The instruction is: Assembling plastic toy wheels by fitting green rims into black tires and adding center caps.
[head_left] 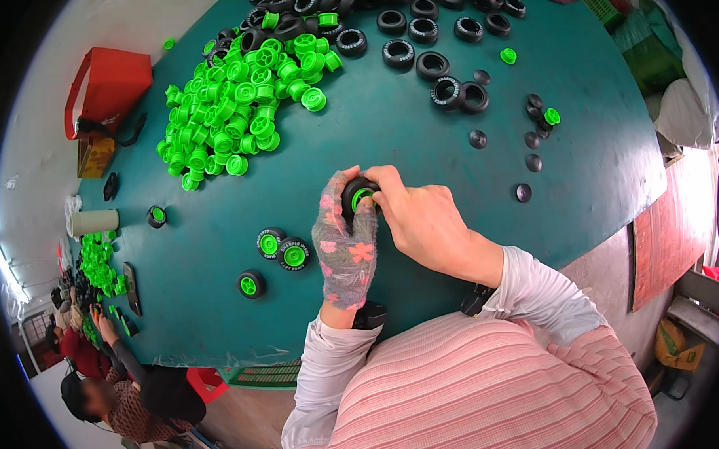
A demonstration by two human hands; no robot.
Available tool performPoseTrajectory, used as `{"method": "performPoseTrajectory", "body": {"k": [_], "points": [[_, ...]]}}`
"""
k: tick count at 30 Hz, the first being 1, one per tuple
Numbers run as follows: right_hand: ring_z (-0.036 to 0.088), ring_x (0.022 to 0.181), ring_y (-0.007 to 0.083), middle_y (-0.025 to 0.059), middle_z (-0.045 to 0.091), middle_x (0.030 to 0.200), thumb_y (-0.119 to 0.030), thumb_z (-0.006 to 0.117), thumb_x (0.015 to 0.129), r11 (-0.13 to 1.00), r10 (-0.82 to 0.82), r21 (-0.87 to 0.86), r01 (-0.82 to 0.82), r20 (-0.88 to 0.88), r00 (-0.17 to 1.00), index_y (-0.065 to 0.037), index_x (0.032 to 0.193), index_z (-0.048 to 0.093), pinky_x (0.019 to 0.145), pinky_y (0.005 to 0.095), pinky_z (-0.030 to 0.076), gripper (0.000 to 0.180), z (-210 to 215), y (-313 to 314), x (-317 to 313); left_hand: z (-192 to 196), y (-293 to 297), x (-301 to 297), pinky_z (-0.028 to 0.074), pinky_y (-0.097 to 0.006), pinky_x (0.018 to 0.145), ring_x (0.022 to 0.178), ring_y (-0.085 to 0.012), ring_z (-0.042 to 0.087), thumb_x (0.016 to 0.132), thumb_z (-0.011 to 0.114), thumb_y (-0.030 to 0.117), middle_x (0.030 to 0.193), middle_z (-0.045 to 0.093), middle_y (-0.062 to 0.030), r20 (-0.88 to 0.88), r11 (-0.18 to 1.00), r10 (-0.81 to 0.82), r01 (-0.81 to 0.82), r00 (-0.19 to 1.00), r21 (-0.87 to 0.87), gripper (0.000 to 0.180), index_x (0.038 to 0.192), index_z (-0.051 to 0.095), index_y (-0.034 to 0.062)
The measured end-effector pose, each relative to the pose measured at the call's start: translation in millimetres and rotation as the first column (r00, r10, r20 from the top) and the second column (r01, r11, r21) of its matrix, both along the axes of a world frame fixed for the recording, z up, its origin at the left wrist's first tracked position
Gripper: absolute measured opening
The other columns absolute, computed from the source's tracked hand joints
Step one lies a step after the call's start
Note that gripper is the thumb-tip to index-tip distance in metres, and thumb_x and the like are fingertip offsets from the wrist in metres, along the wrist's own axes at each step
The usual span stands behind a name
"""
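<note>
My left hand (347, 253), in a grey fingerless glove with pink flowers, grips a small black tyre (350, 195) with a green wheel rim (362, 197) inside it. Fingers and thumb wrap round the tyre. My right hand (432, 222), bare, is closed at the tyre's right side, thumb and fingertips pressed against it and the rim; part of the rim is hidden by the fingers. To the left on the green table (420, 143) lie several tyres fitted with green rims, among them a fitted wheel (295, 254) and a separate one (251, 284).
A heap of green rims (236, 102) lies at far left, loose black tyres (399, 54) along the far side. Small black discs (524, 193) are scattered at right. A co-worker (104, 396) sits at lower left beside more green rims (98, 261). A red bag (117, 86) stands beyond.
</note>
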State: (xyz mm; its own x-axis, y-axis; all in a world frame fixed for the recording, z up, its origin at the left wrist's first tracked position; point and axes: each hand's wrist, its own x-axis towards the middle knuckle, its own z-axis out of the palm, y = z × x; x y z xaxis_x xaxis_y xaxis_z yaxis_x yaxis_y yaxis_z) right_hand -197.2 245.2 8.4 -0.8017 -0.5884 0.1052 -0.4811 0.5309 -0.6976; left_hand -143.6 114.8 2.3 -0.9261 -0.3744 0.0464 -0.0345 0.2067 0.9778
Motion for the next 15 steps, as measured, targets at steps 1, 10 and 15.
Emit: {"method": "performPoseTrajectory", "body": {"k": [1, 10, 15], "points": [[0.067, 0.061, 0.0363, 0.0167, 0.068, 0.07, -0.006, 0.06, 0.09, 1.0, 0.011, 0.002, -0.011, -0.018, 1.0, 0.002, 0.122, 0.046, 0.053, 0.0461, 0.051, 0.036, -0.4, 0.3, -0.1, 1.6, -2.7, 0.4, 0.054, -0.027, 0.086, 0.101, -0.0137, 0.064, 0.095, 0.06, -0.001, 0.117, 0.067, -0.0086, 0.023, 1.0, -0.02, 0.02, 1.0, -0.001, 0.037, 0.132, 0.057, -0.0003], [0.069, 0.066, 0.0336, 0.0152, 0.07, 0.077, -0.006, 0.063, 0.085, 0.965, 0.255, 0.141, -0.22, -0.329, 0.909, 0.005, 0.12, 0.048, 0.054, 0.0431, 0.052, 0.04, -6.8, 10.9, -13.9, 4.6, -31.4, -9.4, 0.055, -0.029, 0.085, 0.098, -0.0185, 0.067, 0.095, 0.062, -0.002, 0.114, 0.068, -0.0122, 0.225, 0.952, -0.307, 0.302, 0.925, 0.055, 0.04, 0.134, 0.055, 0.0013], [0.068, 0.062, 0.0332, 0.0132, 0.067, 0.069, -0.008, 0.061, 0.09, 0.999, 0.03, -0.02, -0.032, -0.111, 0.993, 0.001, 0.118, 0.048, 0.052, 0.0431, 0.05, 0.032, 1.6, 8.7, -5.1, 3.7, -9.5, -4.6, 0.055, -0.028, 0.085, 0.099, -0.0165, 0.064, 0.095, 0.066, 0.003, 0.12, 0.064, -0.0104, -0.039, 0.995, -0.075, 0.073, 0.996, -0.065, 0.041, 0.135, 0.055, 0.0003]]}}
